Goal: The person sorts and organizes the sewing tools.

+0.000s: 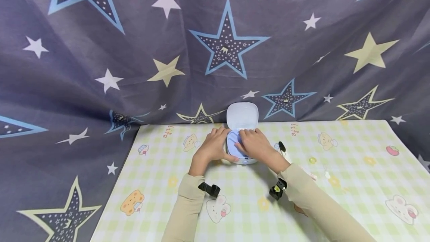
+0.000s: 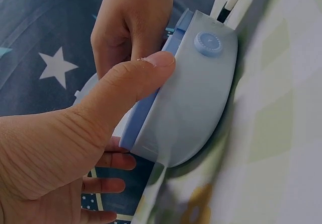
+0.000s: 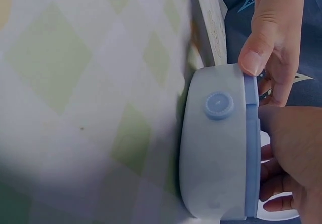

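Observation:
A pale, rounded case [image 1: 246, 161] stands at the back of the table with its white lid [image 1: 242, 115] raised behind it. Inside is a light-blue insert [image 1: 234, 148] with ridges. On the case's front wall sits a round blue knob [image 2: 208, 44]. My left hand [image 1: 212, 145] holds the case's left side, thumb on the front rim and fingers spread along the far side. My right hand [image 1: 256, 144] reaches over the right rim into the case with its fingers bent; its fingertips are hidden, and I cannot tell whether they pinch anything.
A black-ended object [image 1: 282, 146] lies right of the case beside my right forearm. Farther right are a small yellow-green round shape [image 1: 312, 160] and a small white piece [image 1: 327, 174]. A star-printed curtain [image 1: 208, 96] hangs right behind the checked tablecloth [image 1: 161, 197].

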The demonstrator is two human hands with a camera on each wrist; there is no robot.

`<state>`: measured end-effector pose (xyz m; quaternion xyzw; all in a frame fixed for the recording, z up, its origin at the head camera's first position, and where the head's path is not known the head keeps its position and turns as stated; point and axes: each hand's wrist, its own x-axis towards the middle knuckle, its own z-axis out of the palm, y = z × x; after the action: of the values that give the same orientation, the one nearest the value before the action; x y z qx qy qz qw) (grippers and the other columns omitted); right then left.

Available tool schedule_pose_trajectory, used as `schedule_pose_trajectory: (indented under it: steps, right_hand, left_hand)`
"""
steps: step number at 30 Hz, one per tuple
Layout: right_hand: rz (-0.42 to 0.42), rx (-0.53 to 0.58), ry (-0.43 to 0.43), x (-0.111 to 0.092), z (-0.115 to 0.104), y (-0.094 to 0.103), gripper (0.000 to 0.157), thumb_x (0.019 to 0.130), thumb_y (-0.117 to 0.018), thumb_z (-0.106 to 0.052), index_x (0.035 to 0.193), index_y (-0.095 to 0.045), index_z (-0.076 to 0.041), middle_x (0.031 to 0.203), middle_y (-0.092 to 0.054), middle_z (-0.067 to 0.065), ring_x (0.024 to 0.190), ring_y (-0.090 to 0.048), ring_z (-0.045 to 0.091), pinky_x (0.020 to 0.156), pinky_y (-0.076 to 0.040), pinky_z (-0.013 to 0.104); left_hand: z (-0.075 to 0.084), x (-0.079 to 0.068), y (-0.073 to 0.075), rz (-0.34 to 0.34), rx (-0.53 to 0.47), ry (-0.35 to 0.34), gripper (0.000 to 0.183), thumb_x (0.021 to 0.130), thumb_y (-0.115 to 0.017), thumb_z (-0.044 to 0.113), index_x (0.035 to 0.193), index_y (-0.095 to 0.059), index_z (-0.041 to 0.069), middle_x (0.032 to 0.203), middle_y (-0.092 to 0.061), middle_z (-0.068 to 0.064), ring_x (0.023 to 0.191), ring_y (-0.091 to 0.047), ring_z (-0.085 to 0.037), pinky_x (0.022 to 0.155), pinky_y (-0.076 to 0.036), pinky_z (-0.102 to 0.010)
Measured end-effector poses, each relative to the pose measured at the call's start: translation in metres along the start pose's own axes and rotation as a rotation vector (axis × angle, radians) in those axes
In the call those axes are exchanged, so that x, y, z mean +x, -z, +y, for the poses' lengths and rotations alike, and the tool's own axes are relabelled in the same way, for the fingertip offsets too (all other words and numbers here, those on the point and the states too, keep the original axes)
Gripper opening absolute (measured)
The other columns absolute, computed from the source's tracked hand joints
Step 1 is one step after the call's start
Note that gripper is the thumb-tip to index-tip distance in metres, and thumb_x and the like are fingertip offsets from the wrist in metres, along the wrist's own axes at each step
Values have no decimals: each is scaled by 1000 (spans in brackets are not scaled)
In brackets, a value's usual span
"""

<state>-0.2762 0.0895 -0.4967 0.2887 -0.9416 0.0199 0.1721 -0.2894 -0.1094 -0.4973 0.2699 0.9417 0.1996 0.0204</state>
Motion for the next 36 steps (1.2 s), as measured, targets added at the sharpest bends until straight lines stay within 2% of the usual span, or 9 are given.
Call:
schedule_pose_trajectory:
  steps: [14,31,36]
  right_hand:
    - [-42,3,0,0,1,2,38,98,-64,-38,97,-58,-1,83,-64,12,79,-65,31,76,-52,44]
    - [-28,-3,2,1,1,-2,39,97,-65,-39,99,-58,-1,84,-65,12,80,-65,31,76,-51,44]
    - [-43,-3,-4,2,1,-2,40,98,-64,-40,100,-59,-1,84,-66,12,80,-66,31,78,-51,44]
  left_hand:
    - [0,0,-1,-14,-22,-3,103,65,-91,59,147,-49,14,134,-55,-6,117,-49,-28,102,-45,-45]
    - [0,0,-2,-2,24,-17,103,63,-91,60,145,-50,12,128,-56,-7,109,-50,-27,93,-47,-44]
    - [0,1,-1,-2,15,-15,104,63,-90,61,146,-50,12,131,-56,-7,111,-50,-27,95,-47,-46]
